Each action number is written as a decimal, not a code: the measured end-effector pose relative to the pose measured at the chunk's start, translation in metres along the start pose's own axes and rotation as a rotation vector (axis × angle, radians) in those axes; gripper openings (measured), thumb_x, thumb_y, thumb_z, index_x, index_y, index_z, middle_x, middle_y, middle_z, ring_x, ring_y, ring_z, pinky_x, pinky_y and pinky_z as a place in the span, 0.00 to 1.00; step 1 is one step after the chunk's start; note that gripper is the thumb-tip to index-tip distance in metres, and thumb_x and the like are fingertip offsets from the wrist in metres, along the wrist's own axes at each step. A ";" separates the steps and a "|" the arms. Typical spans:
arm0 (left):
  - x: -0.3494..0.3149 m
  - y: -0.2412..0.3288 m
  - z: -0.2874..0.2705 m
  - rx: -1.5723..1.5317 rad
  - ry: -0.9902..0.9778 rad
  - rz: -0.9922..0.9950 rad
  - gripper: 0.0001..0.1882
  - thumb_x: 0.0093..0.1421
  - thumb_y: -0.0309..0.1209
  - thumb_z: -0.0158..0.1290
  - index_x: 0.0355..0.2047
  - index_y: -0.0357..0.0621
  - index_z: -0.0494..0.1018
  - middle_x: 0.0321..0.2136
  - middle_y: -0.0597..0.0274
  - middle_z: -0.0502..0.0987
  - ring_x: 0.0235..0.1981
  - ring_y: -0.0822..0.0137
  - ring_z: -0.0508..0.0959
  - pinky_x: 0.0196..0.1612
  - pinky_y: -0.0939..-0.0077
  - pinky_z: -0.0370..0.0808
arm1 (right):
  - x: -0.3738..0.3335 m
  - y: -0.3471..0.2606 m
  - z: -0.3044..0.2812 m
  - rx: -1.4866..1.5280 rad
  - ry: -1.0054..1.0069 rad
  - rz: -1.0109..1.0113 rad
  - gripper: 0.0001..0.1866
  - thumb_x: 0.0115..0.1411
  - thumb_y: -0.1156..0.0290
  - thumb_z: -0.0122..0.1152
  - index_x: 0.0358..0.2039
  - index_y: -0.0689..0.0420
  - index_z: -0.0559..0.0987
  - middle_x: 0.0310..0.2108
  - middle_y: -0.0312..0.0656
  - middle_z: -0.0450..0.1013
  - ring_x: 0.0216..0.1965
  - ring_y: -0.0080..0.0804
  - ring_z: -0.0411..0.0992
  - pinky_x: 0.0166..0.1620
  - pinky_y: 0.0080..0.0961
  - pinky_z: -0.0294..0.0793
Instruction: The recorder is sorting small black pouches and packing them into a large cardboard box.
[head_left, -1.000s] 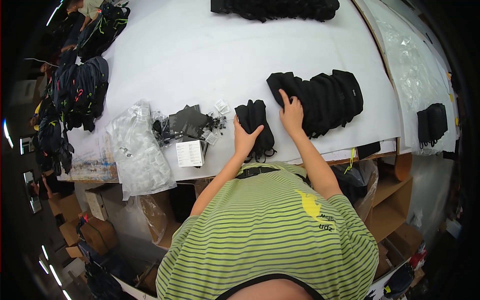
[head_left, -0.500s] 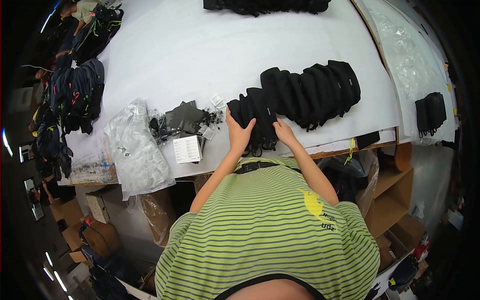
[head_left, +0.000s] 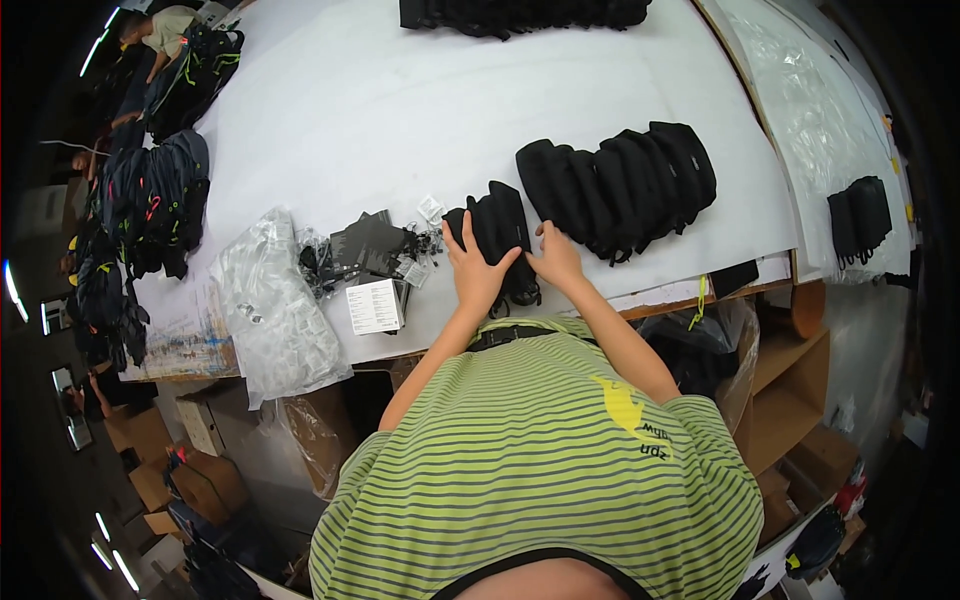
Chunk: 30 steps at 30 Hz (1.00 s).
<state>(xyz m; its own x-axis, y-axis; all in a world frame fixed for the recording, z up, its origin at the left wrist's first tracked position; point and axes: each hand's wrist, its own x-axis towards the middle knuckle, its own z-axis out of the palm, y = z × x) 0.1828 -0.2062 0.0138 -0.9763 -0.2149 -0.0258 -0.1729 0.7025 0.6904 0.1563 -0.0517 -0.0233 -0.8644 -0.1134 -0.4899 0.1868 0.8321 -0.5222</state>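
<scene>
A short row of overlapping black fabric pouches [head_left: 500, 222] lies on the white-covered table right in front of me. My left hand [head_left: 478, 272] grips it from the near left, fingers spread over the left side and thumb across its front. At the right edge of this row is my right hand [head_left: 558, 258], its index finger and thumb apart and the other fingers curled. Its thumb side is by the nearest pouch. Beyond a narrow strip of white lies a longer row of the same black pouches [head_left: 620, 185]. Cords hang from the near ends.
Left of my hands lie dark printed cards [head_left: 368, 243], a white box [head_left: 374, 307], small black cords and a clear bag of packets [head_left: 280, 310]. More black pouches [head_left: 525, 12] sit at the far edge. Backpacks [head_left: 155, 200] line the left side, near another person [head_left: 165, 35].
A white gap has opened between the short row and the longer one. My right hand has shifted left and its fingers have come up along the pouches' edge; my left fingers have spread.
</scene>
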 end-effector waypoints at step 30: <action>0.001 0.003 0.009 0.366 -0.004 0.507 0.30 0.60 0.45 0.48 0.61 0.58 0.58 0.65 0.58 0.49 0.66 0.56 0.48 0.64 0.53 0.43 | -0.037 0.031 -0.009 0.512 0.435 -0.298 0.18 0.56 0.66 0.57 0.45 0.62 0.75 0.36 0.48 0.76 0.37 0.42 0.75 0.41 0.29 0.72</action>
<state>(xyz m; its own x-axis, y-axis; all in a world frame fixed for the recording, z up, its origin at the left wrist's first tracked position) 0.1802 -0.1983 0.0088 -0.9490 0.2081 0.2370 0.2792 0.9036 0.3247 0.1901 -0.0163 -0.0150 -0.9998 0.0195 -0.0107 0.0180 0.4296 -0.9029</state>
